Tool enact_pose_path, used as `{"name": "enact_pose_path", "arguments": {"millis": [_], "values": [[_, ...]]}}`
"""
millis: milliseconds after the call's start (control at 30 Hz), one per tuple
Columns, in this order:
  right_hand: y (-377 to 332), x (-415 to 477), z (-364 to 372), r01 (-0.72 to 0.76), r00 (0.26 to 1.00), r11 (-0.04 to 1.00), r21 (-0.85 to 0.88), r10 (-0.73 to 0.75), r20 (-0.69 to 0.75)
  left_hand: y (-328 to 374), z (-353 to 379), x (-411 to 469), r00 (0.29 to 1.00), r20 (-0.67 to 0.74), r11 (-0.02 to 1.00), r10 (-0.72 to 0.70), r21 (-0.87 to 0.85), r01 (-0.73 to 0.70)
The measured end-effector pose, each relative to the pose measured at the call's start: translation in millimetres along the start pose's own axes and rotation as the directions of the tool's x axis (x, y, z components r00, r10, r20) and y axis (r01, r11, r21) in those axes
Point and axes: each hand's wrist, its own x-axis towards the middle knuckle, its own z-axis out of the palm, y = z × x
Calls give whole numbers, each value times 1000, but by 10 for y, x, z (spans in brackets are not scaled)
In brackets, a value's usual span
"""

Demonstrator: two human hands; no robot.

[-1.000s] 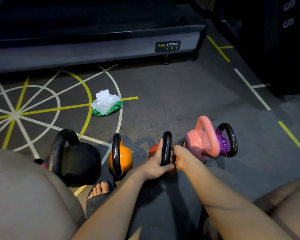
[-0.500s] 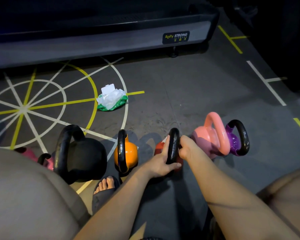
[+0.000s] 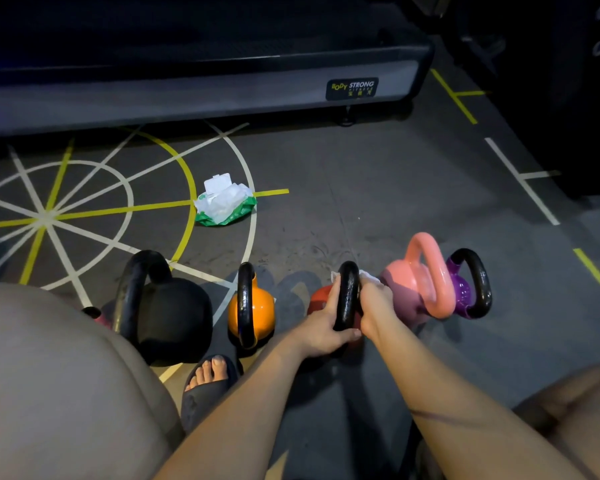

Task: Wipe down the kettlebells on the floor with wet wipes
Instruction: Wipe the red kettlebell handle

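Gripping the red kettlebell's (image 3: 318, 299) black handle (image 3: 349, 292), the left hand (image 3: 321, 329) curls round it — the right hand (image 3: 373, 306) clutches a wet wipe (image 3: 369, 276) against it. Beyond that kettlebell: line-marked grey floor (image 3: 361, 188) — then a dark machine base (image 3: 187, 98).

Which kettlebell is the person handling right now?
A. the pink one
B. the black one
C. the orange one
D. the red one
D: the left hand grips the red kettlebell by its handle, and the right hand holds a wipe against that handle.
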Motion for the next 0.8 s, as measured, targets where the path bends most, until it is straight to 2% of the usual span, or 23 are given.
{"name": "enact_pose_path", "arguments": {"millis": [133, 333, 500, 667, 800], "values": [[46, -8, -158, 94, 996, 994, -55, -94, 0, -39, 10, -26, 999, -30, 998, 20, -64, -21], [43, -26, -366, -2, 992, 980, -199, 27, 119, -146, -6, -45, 994, -99, 988, 41, -145, -55], [51, 28, -322, -44, 978, 995, -93, 61, 198, -195, 10, -20, 993, -110, 986, 41, -157, -58], [79, 107, -145, -117, 984, 993, 28, 112, 142, -192, -13, -8, 995, -89, 987, 52, -149, -65], [141, 117, -205, -50, 989, 999, -2, 50, 137, -230, -3, 23, 995, -91, 987, 51, -147, -64]]}}
